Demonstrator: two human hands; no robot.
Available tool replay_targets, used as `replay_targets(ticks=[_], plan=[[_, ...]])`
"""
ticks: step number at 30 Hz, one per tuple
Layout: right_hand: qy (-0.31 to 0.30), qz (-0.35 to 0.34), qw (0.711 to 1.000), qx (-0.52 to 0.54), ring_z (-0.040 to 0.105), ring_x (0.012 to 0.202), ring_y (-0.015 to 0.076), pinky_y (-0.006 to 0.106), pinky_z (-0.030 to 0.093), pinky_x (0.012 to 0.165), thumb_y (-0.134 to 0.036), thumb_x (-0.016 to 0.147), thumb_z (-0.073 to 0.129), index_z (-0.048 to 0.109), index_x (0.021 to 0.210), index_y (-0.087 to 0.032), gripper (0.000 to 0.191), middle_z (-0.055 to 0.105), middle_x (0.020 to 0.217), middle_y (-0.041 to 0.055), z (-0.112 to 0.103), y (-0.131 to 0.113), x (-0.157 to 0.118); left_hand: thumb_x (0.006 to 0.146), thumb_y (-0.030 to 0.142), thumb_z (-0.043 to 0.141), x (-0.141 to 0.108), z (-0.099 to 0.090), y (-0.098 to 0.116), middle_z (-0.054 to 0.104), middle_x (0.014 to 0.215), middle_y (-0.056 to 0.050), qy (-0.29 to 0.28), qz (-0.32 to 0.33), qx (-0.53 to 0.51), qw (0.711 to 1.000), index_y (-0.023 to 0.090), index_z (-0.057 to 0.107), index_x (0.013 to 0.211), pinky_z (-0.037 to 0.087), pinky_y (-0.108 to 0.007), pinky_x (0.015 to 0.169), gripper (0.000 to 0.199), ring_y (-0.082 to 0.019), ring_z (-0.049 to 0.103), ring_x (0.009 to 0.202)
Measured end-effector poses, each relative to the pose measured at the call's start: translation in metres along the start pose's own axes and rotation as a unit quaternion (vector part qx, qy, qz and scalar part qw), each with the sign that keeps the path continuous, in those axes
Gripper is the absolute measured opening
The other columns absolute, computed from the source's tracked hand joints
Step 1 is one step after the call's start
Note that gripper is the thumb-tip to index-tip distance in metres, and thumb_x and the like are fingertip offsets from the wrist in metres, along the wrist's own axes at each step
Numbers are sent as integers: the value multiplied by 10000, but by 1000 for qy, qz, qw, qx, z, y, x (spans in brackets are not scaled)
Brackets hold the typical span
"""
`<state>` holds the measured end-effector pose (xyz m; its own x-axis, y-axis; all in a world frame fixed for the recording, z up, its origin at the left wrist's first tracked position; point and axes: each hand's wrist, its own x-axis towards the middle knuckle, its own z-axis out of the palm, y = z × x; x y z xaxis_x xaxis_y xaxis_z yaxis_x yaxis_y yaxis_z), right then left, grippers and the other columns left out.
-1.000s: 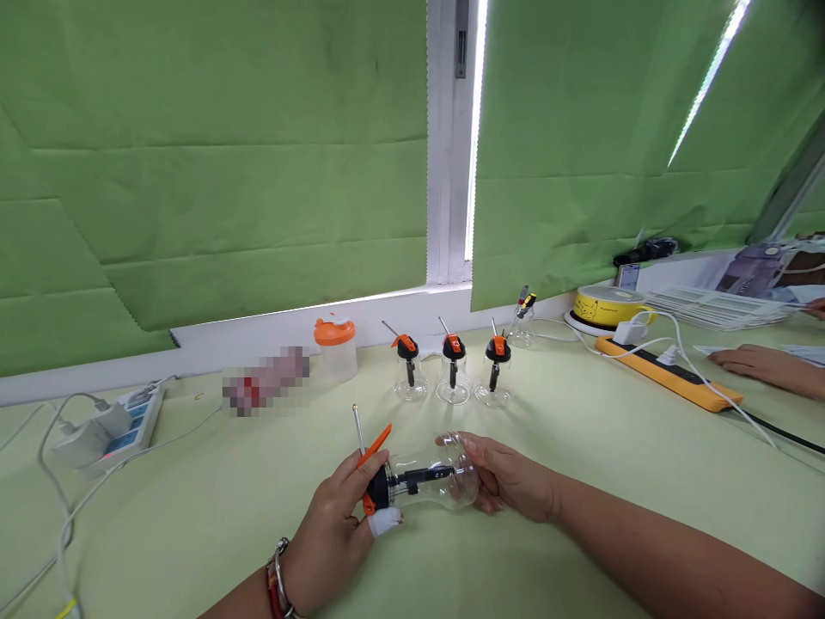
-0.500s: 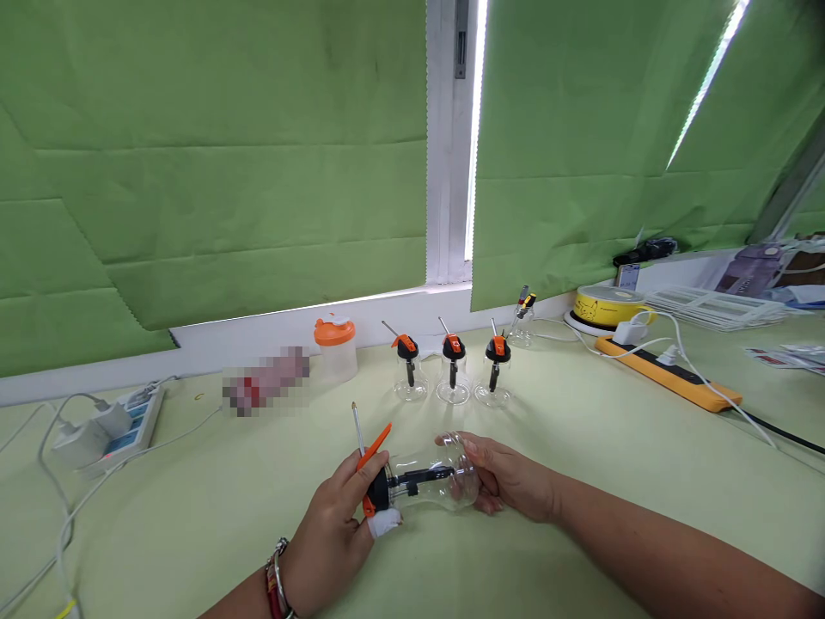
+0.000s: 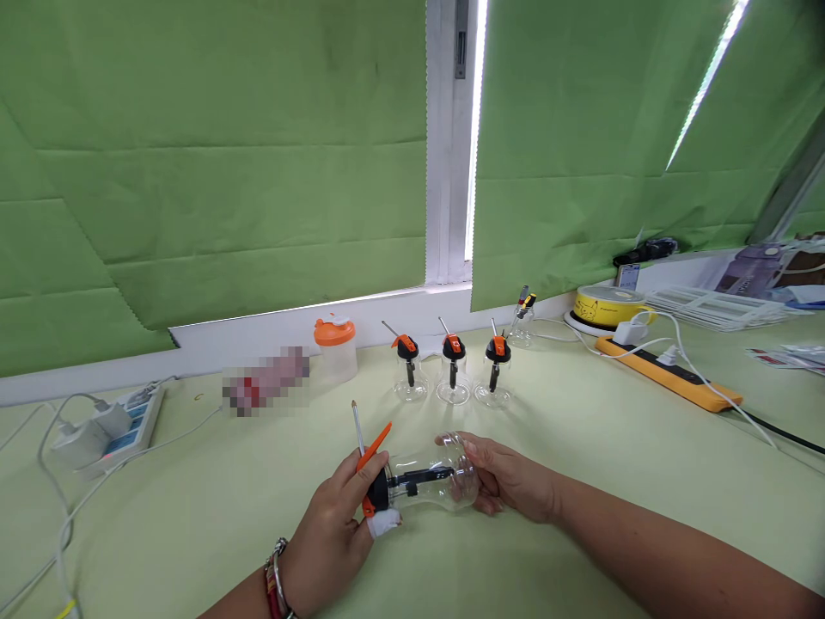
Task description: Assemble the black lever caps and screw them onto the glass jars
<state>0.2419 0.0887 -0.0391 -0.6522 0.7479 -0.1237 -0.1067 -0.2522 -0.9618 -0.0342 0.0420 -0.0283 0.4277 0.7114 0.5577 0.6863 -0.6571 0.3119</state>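
A clear dispenser bottle [image 3: 429, 464] lies on its side between my hands, just over the table. My left hand [image 3: 335, 507] is closed round its black lid [image 3: 379, 492], which has an orange lever [image 3: 375, 445] and a thin metal spout [image 3: 357, 425] pointing up. White wrapping covers the tip of my left thumb. My right hand [image 3: 506, 473] is closed round the wide base of the bottle. A black tube [image 3: 422, 475] and a smaller dark piece show inside through the clear wall.
Three similar bottles [image 3: 453, 374] stand upright in a row behind my hands. An orange-lidded shaker cup [image 3: 336, 348], a blurred pinkish item [image 3: 267, 381] and a small jar of screwdrivers [image 3: 523, 322] are along the wall. Power strips [image 3: 670, 374] with cables lie at both sides.
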Motion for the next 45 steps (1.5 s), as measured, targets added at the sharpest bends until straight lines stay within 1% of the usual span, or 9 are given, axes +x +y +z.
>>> replay_targets(ticks=[4,16,24,27,30,34,45], plan=[[-2,-4,1000,0,437,430,63,195,255,414,-559,895,419,422,1271,-205,516,626,738,29,0,0,0,845,311,577,0,0,0,544,1308,-143,3,-3,2,1000,254,459,1328,560,-354,849,500,-257,575,1142],[-2,-11,1000,-2,436,425,65,192,257,411,-561,892,419,423,1262,-200,517,637,740,33,1,1,-1,853,281,569,-1,1,-2,533,1309,-128,-7,7,-7,1000,265,408,1356,543,-332,883,529,-231,561,1155],[7,-1,1000,1,435,413,65,189,258,404,-593,863,445,422,1263,-205,557,637,727,24,3,-1,-1,848,268,567,-1,2,-2,524,1326,-124,-8,1,14,1000,276,417,1351,540,-358,892,525,-249,553,1169],[9,3,1000,-4,434,409,66,190,264,403,-616,849,449,429,1257,-208,577,638,726,22,4,-2,-1,846,276,573,-1,1,0,530,1320,-122,-5,3,13,1000,277,421,1348,546,-345,883,524,-247,560,1161],[9,1,1000,-5,434,413,64,189,266,406,-612,853,443,429,1256,-209,570,637,730,22,4,-2,-1,846,269,573,-1,0,1,527,1324,-121,-2,5,13,1000,275,420,1347,545,-335,885,524,-243,560,1161],[7,0,1000,-4,442,428,65,187,261,407,-603,864,434,428,1256,-206,558,634,739,26,4,-2,-1,844,257,572,-2,1,0,523,1328,-115,-12,1,12,1000,275,409,1355,541,-340,894,537,-240,552,1169],[13,7,1000,-9,438,415,66,186,260,398,-619,859,421,418,1262,-213,571,639,734,24,4,-2,-1,856,270,551,1,-2,2,533,1321,-126,-2,11,16,1000,270,420,1344,541,-344,888,505,-242,570,1149]])
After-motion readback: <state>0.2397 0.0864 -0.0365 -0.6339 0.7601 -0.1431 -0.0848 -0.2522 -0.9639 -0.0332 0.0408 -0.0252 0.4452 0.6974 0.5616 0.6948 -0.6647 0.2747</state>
